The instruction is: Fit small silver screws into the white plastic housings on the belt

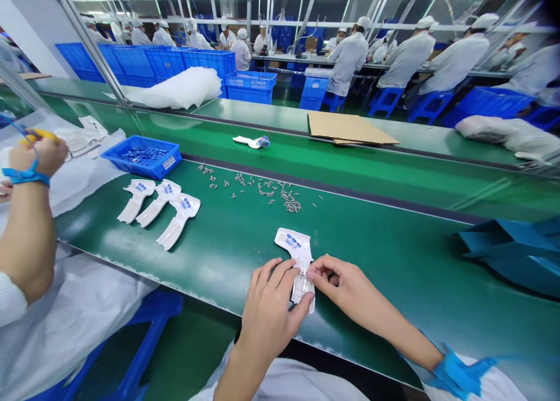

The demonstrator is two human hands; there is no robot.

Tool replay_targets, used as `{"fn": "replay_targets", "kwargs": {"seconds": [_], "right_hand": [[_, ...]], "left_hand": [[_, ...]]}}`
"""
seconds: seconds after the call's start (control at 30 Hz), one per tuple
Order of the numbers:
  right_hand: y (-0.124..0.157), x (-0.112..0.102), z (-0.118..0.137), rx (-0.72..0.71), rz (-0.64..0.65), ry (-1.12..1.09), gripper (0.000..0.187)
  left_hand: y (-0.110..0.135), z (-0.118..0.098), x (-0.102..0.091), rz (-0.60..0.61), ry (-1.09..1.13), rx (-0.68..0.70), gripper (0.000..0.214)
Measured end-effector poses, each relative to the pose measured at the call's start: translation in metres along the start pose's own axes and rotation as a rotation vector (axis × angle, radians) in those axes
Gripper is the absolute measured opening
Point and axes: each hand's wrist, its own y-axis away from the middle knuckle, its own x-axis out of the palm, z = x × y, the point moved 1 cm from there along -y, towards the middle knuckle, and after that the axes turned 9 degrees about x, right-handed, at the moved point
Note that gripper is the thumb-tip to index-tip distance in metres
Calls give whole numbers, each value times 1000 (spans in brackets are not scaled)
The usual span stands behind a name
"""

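A white plastic handle-shaped shell with small blue parts in its wide end lies on the green bench near its front edge. My left hand grips the shell's narrow lower part from the left, thumb on one side and fingers on the other. From the right, my right hand pinches thumb and forefinger together at the middle of the shell; whatever sits between the fingertips is too small to make out. Beyond the shell, many small metal screws lie scattered. Three similar white shells with blue parts rest to the left.
A blue tray of small blue parts stands at the back left. A co-worker's hand holds a yellow tool at far left. On the green belt lies another white part. Cardboard lies beyond; a teal bag sits right.
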Motion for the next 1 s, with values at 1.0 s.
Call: {"fn": "replay_targets", "kwargs": {"seconds": [1.0], "right_hand": [[9, 32, -11, 74, -49, -390, 56]], "left_hand": [[4, 6, 4, 45, -20, 57, 41]]}}
